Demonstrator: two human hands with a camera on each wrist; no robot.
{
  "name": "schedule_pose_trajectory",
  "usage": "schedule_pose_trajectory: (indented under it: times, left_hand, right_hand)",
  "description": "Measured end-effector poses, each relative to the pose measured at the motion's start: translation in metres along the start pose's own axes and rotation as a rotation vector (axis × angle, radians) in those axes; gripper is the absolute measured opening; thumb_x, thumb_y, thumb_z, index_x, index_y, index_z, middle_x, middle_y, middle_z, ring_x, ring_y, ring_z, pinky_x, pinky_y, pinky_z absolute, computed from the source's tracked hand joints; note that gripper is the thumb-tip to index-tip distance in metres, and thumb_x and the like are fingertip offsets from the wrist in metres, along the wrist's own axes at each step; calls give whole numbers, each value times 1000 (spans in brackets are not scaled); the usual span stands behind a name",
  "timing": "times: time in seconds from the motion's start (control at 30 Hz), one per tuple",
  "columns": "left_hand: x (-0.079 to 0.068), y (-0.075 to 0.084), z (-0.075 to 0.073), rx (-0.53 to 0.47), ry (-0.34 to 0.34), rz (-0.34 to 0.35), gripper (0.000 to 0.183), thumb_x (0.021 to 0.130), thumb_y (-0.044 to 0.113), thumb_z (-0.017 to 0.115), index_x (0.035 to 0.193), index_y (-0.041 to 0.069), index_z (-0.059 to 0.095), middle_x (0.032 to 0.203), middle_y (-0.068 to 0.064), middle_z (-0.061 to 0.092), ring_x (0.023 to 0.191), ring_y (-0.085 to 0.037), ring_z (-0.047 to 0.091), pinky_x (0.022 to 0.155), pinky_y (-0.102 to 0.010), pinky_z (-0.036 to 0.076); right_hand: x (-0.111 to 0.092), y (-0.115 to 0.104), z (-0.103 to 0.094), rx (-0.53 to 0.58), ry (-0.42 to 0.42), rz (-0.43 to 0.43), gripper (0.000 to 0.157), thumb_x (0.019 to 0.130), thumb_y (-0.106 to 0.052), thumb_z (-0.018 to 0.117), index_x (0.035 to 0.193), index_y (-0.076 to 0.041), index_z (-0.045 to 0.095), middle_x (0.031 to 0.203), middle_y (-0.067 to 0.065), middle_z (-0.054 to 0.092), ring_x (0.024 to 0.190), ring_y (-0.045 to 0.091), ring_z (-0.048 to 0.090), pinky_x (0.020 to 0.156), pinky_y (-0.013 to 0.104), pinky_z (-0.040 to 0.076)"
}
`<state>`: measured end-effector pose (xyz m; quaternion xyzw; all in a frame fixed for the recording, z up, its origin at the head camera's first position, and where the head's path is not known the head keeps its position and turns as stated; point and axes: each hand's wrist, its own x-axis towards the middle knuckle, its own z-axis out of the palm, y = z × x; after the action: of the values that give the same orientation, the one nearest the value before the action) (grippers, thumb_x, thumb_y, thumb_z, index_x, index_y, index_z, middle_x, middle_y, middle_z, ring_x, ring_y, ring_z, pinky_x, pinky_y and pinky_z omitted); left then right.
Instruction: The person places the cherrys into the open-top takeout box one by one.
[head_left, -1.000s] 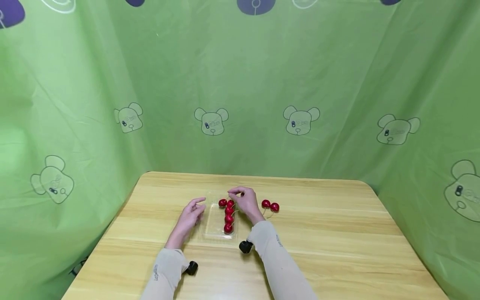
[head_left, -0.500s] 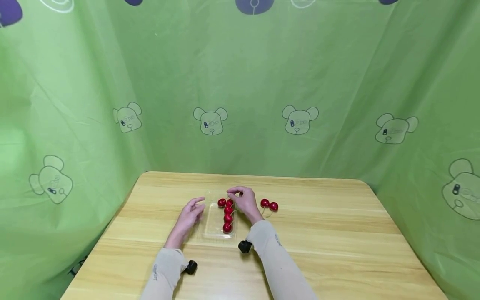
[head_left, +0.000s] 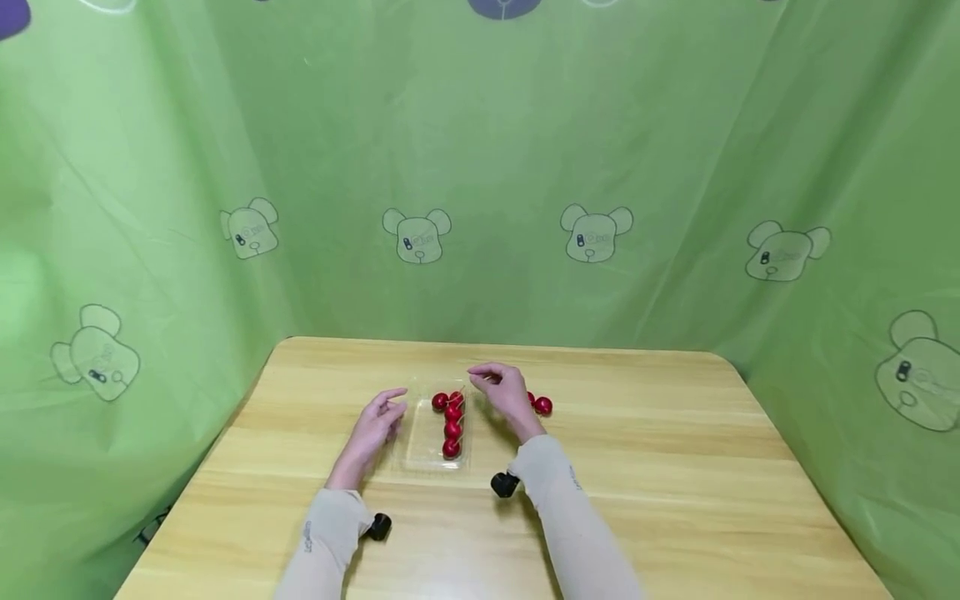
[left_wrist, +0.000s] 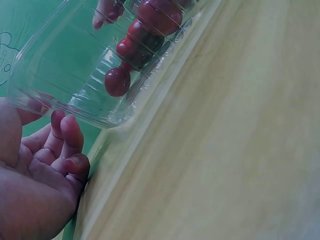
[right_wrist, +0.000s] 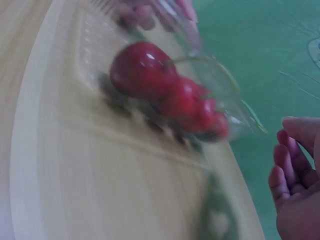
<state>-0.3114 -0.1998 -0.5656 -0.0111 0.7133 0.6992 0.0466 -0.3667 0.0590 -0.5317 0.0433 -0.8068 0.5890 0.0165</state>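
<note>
Cherries point(head_left: 452, 430) sit five to a clear tray point(head_left: 423, 435), four lined from 1 to 5 o'clock, one near 12; two more lie at 3, past the right hand point(head_left: 511, 398), empty and loosely bent at 2. At 9, the left hand point(head_left: 372, 428) grips nothing, fingers relaxed; tray contact is unclear.

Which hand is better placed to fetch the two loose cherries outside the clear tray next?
The right hand, most likely: it looks empty and is close beside the loose cherries, partly hiding one. The left hand is farther off, on the opposite side of the clear tray.
</note>
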Motion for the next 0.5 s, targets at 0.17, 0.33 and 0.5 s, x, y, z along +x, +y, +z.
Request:
schedule_pose_trajectory:
  times: [0.17,0.33,0.5]
  left_hand:
    - [1,4,-4,6,19,8,49,106,20,59,152,6,48,99,-5,58,73,-14,53,60,-21,42]
    - [1,3,-4,11,13,11,46,107,19,57,150,6,49,99,-6,56,73,-13,53,60,-21,42]
    - [1,-2,0,8,-6,-2,47,107,20,58,151,7,48,101,-6,57,75,-13,54,62,-20,43]
  right_hand:
    - [-7,-10,-22,29,-41,12,21,97,-15,73,117,-10,77,106,7,72,94,23,66,92,52,56]
    - [-16,-8,-47,-2,-72,10,24,98,-14,71,121,-7,74,108,13,72,98,35,66,92,56,55]
    - [-26,5,-72,-63,-84,21,25,99,-13,70,121,-2,73,110,22,71,99,43,66,88,52,57]
